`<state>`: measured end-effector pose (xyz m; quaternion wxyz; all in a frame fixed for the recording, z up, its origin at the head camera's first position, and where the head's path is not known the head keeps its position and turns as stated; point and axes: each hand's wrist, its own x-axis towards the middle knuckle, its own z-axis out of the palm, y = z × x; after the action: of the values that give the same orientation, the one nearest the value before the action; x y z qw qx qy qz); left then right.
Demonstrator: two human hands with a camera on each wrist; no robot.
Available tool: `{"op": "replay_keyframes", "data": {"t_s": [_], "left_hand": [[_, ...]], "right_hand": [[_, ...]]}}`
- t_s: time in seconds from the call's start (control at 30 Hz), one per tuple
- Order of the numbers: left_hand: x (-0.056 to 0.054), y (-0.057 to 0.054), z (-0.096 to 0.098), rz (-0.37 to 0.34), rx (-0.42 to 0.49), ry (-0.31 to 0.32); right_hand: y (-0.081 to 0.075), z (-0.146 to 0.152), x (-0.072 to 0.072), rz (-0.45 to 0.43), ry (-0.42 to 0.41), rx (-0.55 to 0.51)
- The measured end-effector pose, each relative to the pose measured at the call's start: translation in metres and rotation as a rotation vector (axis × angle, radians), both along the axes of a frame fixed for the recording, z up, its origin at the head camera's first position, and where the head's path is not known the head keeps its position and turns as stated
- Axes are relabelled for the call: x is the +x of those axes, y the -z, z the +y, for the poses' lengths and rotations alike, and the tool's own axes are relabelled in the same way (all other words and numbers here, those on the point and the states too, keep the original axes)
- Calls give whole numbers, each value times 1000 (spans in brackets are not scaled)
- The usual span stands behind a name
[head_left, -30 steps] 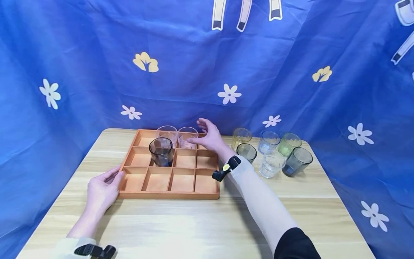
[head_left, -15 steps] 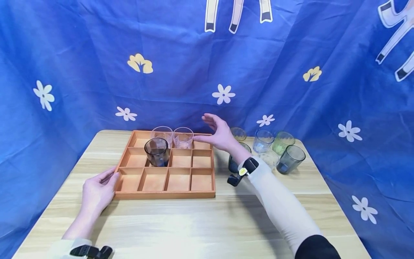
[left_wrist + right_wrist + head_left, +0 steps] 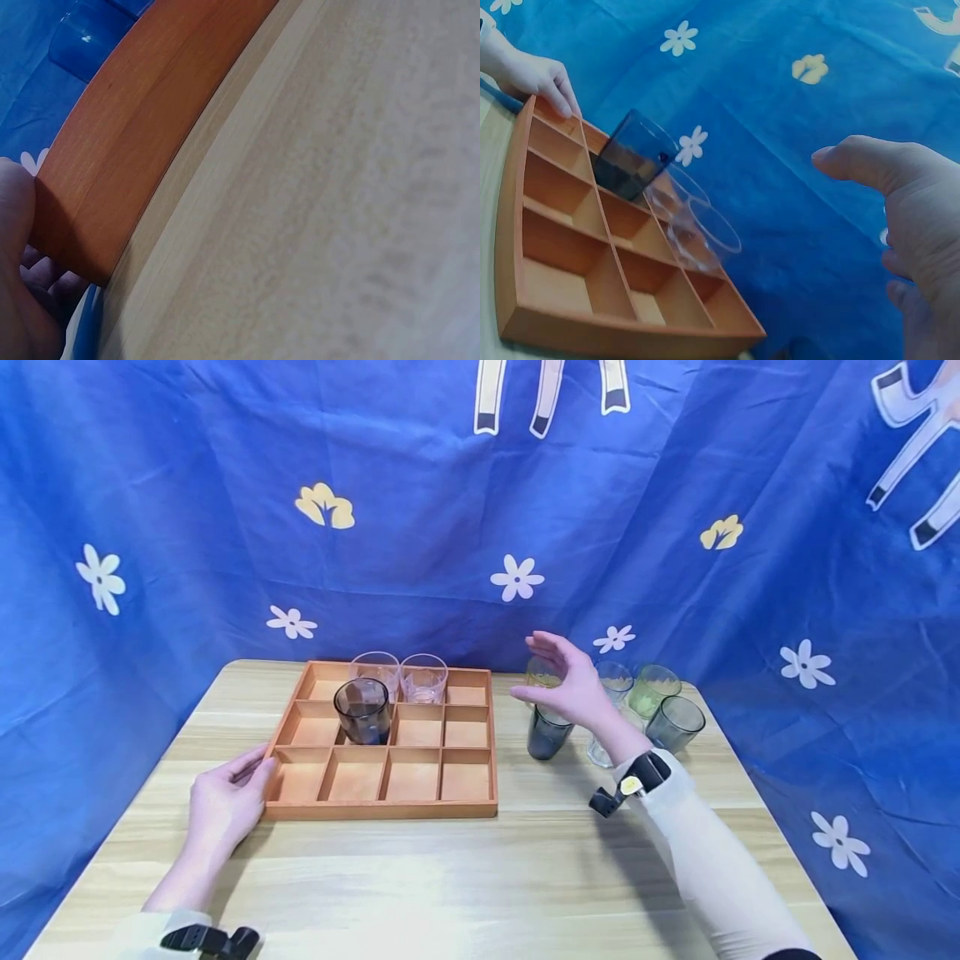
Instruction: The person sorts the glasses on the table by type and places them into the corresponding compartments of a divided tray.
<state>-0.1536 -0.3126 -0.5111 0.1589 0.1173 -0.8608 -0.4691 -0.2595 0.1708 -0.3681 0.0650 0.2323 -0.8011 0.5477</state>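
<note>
In the head view I have the right hand [image 3: 577,692] raised over the right half of the table [image 3: 465,885], thumb and fingers spread wide apart and holding nothing. The left hand [image 3: 225,797] is at the left side of the wooden tray [image 3: 382,811], by its front corner, thumb and fingers pinching that edge.

Just below the right thumb I see a dark glass [image 3: 548,739]; I can't tell whether they touch. A yellow glass [image 3: 540,673] stands behind the fingers, toward the table's far edge. Closer to the table's far right corner are a blue glass [image 3: 615,677], a green glass [image 3: 652,689] and a grey glass [image 3: 677,722]. In the tray, a smoky glass [image 3: 364,714] sits in the middle row, with two clear glasses [image 3: 423,683] in the back row.

The right hand covers part of the yellow glass, and its wrist hides most of another clear tumbler [image 3: 599,753]. In my left wrist view, the left fingertips are lost in shadow behind the tray's corner.
</note>
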Motion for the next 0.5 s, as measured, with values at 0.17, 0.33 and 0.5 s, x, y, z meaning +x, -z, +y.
{"op": "replay_keyframes", "data": {"t_s": [0.17,0.33,0.5], "left_hand": [[0,0,0,9,-3,5],[-1,0,0,3,-5,1],[-1,0,0,-5,-11,0]], "right_hand": [[8,22,10,-25,34,-12],[21,36,15,-33,69,-9],[37,45,17,-43,102,-31]]}}
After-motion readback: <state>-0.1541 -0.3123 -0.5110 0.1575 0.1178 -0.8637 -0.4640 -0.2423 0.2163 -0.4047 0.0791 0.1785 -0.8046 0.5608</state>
